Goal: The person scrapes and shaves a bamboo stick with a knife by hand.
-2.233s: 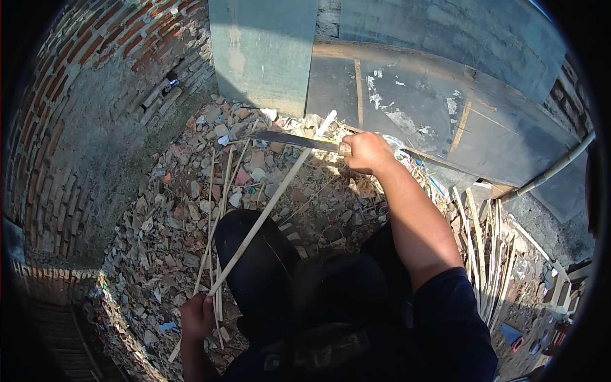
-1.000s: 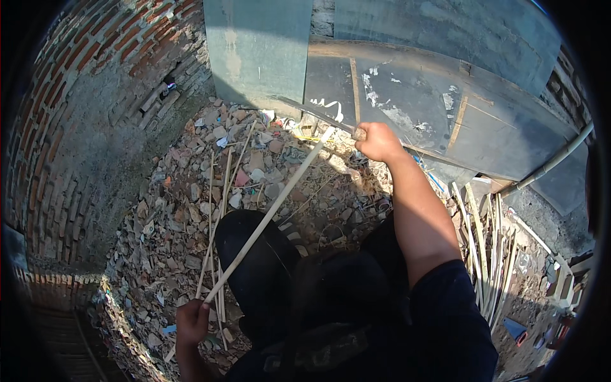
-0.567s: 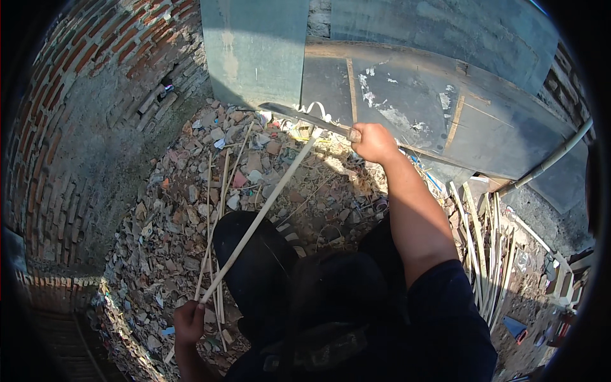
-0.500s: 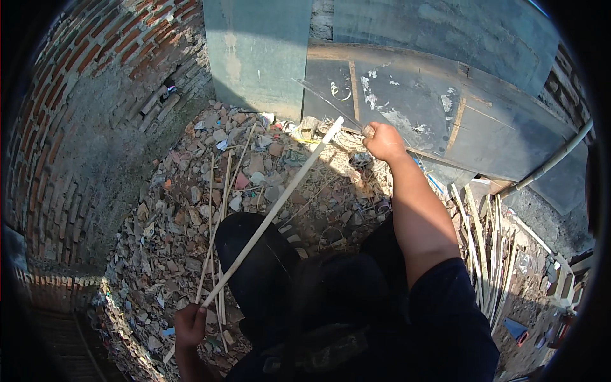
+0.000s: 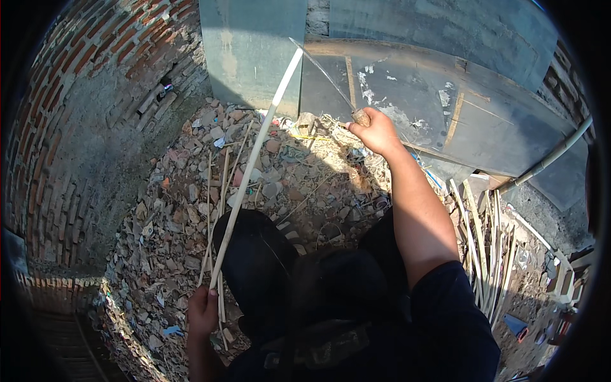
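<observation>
My left hand [image 5: 202,312] grips the near end of a long pale bamboo stick [image 5: 253,164] that slants up and away over the rubble, its tip near the grey panel. My right hand [image 5: 377,132] is raised in front of me and closed on the wooden handle of a long thin blade [image 5: 323,73], which points up and left, close to the stick's far end. A few thinner sticks lie beside the held one near my left hand.
Broken brick and stone rubble [image 5: 172,210] covers the ground. A curved brick wall [image 5: 70,127] rises on the left. Grey sheet panels [image 5: 407,83] lean ahead. A pile of split bamboo strips [image 5: 490,254] and a pale pipe [image 5: 547,159] lie at the right.
The stick's far end has swung higher, toward the panel. My right hand has lifted the blade from lying flat across the stick to pointing up and left. My left hand stays put.
</observation>
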### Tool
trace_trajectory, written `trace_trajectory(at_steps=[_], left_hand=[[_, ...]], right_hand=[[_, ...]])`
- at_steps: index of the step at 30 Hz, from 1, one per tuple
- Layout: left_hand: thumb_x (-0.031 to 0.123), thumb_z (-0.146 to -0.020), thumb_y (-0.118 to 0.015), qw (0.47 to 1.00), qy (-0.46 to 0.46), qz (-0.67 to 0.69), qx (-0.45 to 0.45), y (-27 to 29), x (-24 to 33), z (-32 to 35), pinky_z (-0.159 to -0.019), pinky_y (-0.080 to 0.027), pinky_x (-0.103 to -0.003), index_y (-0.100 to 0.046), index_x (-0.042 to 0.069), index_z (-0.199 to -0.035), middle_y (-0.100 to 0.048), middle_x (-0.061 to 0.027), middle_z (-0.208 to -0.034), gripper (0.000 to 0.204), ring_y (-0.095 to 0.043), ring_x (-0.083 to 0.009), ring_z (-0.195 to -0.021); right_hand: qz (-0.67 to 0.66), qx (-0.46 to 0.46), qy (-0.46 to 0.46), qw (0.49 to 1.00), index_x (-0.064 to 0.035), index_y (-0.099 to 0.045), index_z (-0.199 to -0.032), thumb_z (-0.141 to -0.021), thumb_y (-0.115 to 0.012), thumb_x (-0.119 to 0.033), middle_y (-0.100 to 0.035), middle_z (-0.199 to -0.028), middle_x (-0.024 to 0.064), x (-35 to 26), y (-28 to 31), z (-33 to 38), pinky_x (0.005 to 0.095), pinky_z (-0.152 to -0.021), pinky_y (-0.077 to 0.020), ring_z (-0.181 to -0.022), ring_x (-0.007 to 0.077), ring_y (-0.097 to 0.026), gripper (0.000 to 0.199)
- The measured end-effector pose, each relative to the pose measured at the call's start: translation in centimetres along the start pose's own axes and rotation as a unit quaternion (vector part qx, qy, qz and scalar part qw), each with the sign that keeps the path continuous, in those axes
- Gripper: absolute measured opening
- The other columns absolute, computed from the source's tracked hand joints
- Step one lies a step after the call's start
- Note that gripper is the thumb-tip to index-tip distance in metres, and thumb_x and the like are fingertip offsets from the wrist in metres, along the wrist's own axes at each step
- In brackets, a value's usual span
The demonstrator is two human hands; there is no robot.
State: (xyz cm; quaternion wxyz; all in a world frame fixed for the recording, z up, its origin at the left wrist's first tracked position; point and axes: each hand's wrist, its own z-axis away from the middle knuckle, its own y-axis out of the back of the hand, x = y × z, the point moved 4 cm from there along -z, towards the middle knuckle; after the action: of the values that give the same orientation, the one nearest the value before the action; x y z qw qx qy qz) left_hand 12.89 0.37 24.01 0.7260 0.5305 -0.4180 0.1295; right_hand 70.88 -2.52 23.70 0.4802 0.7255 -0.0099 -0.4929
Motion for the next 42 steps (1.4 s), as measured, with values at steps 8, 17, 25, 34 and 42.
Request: trace_trajectory(at_steps=[8,17,25,34,42], left_hand=[[0.021,-0.106,-0.052,0.999,0.028,0.014,-0.024,-1.5,-0.7,-0.4,-0.059,-0.037,-0.027,-0.055,0.003,-0.087,-0.047,0.0026,-0.069,0.026,-0.043,-0.0065,-0.066],[0.008,-0.099,-0.054,1.000,-0.014,-0.005,0.018,-4.4,2.1,-3.1,-0.056,-0.040,-0.033,-0.051,0.000,-0.116,-0.056,-0.0062,-0.065,0.019,-0.053,-0.0140,-0.059],[0.031,-0.099,-0.062,0.968,0.029,-0.247,0.018,-2.9,3.7,-2.1,-0.061,-0.048,-0.050,-0.055,0.001,-0.108,-0.065,-0.0195,-0.069,0.032,-0.067,-0.0422,-0.067],[0.033,-0.097,-0.065,0.959,0.060,-0.277,0.020,-0.4,3.2,1.1,-0.060,-0.050,-0.051,-0.063,0.001,-0.093,-0.065,-0.0203,-0.069,0.032,-0.067,-0.0435,-0.067],[0.026,-0.103,-0.055,0.986,0.005,-0.160,0.043,-4.5,4.3,-2.2,-0.063,-0.048,-0.052,-0.064,0.000,-0.093,-0.065,-0.0242,-0.073,0.029,-0.066,-0.0458,-0.071]], right_hand=[[-0.026,0.101,-0.046,0.993,0.0011,-0.060,-0.133,-0.083,-0.072,-0.038,-0.071,-0.115,0.0257,-0.3,3.0,0.3,0.0440,-0.097,-0.0519,-0.111,0.0383,-0.068,0.064],[0.037,-0.074,0.175,0.981,-0.0032,-0.065,-0.121,-0.082,-0.074,-0.031,-0.072,-0.095,0.0231,-6.3,-1.6,4.2,0.0480,-0.086,-0.0545,-0.097,0.0395,-0.069,0.049],[0.170,-0.238,0.308,0.905,-0.0117,-0.067,-0.107,-0.078,-0.073,-0.027,-0.071,-0.089,0.0161,-9.8,-6.5,8.5,0.0491,-0.080,-0.0549,-0.090,0.0362,-0.070,0.033],[0.207,-0.254,0.258,0.909,-0.0119,-0.067,-0.116,-0.080,-0.071,-0.027,-0.072,-0.098,0.0150,-8.2,-7.2,7.3,0.0475,-0.085,-0.0559,-0.097,0.0349,-0.070,0.039],[0.153,-0.249,0.344,0.892,-0.0098,-0.065,-0.102,-0.076,-0.073,-0.027,-0.070,-0.086,0.0171,-9.8,-8.4,10.1,0.0507,-0.079,-0.0537,-0.089,0.0383,-0.069,0.033]])
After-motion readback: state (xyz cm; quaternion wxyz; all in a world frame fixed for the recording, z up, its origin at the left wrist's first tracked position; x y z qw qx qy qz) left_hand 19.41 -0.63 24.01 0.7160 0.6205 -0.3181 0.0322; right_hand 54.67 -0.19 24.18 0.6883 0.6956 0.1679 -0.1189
